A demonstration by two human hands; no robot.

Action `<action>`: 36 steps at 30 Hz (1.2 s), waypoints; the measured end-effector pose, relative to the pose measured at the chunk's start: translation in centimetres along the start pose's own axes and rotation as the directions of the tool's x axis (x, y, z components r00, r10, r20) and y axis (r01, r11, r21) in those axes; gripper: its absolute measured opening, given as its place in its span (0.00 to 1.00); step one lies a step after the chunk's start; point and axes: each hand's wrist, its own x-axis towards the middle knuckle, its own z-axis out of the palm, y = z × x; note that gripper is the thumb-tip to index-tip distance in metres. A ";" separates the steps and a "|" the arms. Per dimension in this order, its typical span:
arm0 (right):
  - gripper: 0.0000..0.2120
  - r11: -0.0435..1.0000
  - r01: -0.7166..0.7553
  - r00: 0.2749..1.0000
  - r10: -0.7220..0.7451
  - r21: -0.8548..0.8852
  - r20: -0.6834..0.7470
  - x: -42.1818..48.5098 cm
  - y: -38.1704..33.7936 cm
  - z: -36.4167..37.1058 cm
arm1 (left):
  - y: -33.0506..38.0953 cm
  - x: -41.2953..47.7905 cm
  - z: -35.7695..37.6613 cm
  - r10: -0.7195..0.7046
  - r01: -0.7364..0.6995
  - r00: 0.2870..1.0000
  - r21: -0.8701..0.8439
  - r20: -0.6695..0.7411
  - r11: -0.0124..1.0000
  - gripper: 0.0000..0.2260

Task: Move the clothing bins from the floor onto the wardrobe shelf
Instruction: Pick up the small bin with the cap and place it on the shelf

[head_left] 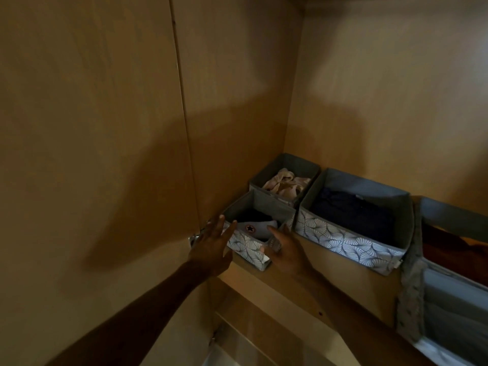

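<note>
A small grey fabric bin [247,248] with a leaf-pattern front sits at the front left corner of the wardrobe shelf [311,276], holding dark and white folded clothes. My left hand [214,244] is beside its left end, fingers spread, holding nothing. My right hand [284,249] rests against its right front corner, fingers loosely extended. Behind this bin stands another small bin [284,178] with pale clothes. To the right sits a larger leaf-pattern bin [351,220] with dark blue clothes. A further bin [449,260] shows at the right edge.
The wardrobe's wooden side wall [105,128] rises close on the left, with a metal hinge [195,237] by my left hand. The back wall [383,88] stands behind the bins. A lower compartment [250,334] opens under the shelf.
</note>
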 end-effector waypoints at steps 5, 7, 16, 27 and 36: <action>0.33 1.000 0.012 1.000 -0.012 0.005 0.020 0.7 -0.1 0.4 | -0.1 0.8 -0.6 -0.055 0.057 0.997 -0.032 0.051 0.998 0.36; 0.34 1.000 -0.005 1.000 0.005 0.013 0.024 1.1 0.0 0.7 | -0.2 1.1 -0.7 -0.070 0.073 0.996 -0.047 0.062 0.996 0.36; 0.34 1.000 -0.013 0.999 0.014 -0.013 0.029 1.8 0.0 1.3 | -0.6 1.3 -0.6 -0.065 0.071 0.996 -0.099 0.068 0.992 0.37; 0.34 0.976 -0.035 0.999 0.028 0.214 0.034 -1.7 0.1 0.4 | 1.0 -0.3 0.2 -0.183 0.033 0.962 -0.577 -0.204 0.816 0.21; 0.17 0.846 -0.206 0.974 0.226 0.493 0.020 -9.6 2.4 -0.5 | 6.3 -7.4 2.9 -0.426 0.195 0.899 -0.964 0.102 0.180 0.07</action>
